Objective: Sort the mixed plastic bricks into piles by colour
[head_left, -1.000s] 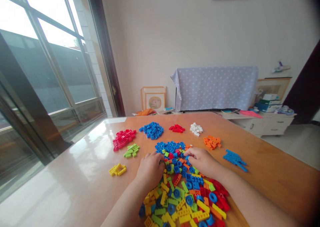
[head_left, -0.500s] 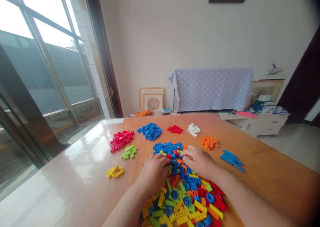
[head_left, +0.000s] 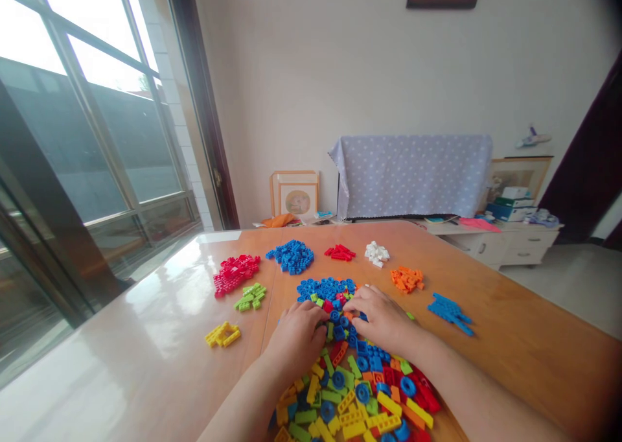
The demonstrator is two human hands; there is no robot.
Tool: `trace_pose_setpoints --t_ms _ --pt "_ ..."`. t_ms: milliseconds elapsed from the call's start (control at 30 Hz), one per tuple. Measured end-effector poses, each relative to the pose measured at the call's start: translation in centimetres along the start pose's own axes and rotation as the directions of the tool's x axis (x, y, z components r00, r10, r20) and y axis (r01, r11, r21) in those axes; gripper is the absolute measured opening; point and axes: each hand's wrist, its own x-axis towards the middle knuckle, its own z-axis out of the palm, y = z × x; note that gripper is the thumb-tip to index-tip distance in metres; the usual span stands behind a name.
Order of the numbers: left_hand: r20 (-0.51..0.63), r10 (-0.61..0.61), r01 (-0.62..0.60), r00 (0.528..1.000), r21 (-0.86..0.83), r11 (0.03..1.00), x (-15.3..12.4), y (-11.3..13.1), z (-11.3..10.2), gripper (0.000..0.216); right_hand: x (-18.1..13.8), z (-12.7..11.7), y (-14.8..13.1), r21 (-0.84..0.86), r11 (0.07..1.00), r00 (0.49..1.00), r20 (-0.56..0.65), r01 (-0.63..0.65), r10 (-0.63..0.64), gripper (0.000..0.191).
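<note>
A loose pile of mixed toy building bricks [head_left: 347, 396] in yellow, green, blue, red and orange spreads in front of me. My left hand [head_left: 301, 330] lies over the pile's left side, fingers bent and thumb apart, with nothing visible in its grasp. From the right, my right hand [head_left: 379, 315] reaches in, its fingertips among small blue and orange pieces, thumb and forefinger apart. Just beyond both hands sits a cluster of round blue pieces [head_left: 325, 288]. Some bricks under the palms are hidden.
Sorted heaps ring the pile on the wooden table [head_left: 165, 338]: yellow [head_left: 222, 334], green [head_left: 251, 297], pinkish-red [head_left: 236, 273], blue [head_left: 293, 256], red [head_left: 340, 253], white [head_left: 377, 254], orange [head_left: 407, 279] and long blue bricks [head_left: 450, 312]. A white cabinet [head_left: 515, 244] stands beyond.
My right hand has shifted slightly left, closer to my left hand, and its thumb and forefinger have spread. My left hand stays nearly in place.
</note>
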Motion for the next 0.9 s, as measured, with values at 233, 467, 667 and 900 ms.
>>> trace_pose_setpoints --t_ms 233,467,667,900 --pt "0.013 -0.027 0.027 1.000 -0.005 1.000 0.0 0.1 0.0 0.027 0.0 -0.4 -0.3 0.024 1.000 1.000 -0.020 -0.014 0.014 0.007" --pt "0.035 -0.061 0.061 0.998 -0.004 0.998 0.0 0.4 -0.4 0.027 0.6 -0.8 2.4 0.257 0.961 0.976 -0.161 -0.103 0.147 0.021" --pt "0.028 -0.046 0.046 0.999 -0.019 0.999 0.1 0.3 -0.3 0.025 0.2 -3.1 9.8 0.370 0.842 0.780 -0.353 -0.392 0.518 0.041" --pt "0.037 -0.040 0.041 0.999 -0.030 0.999 0.2 0.1 -0.3 0.026 -1.7 -4.5 14.6 0.078 0.711 0.637 -0.385 -0.699 0.668 0.039"
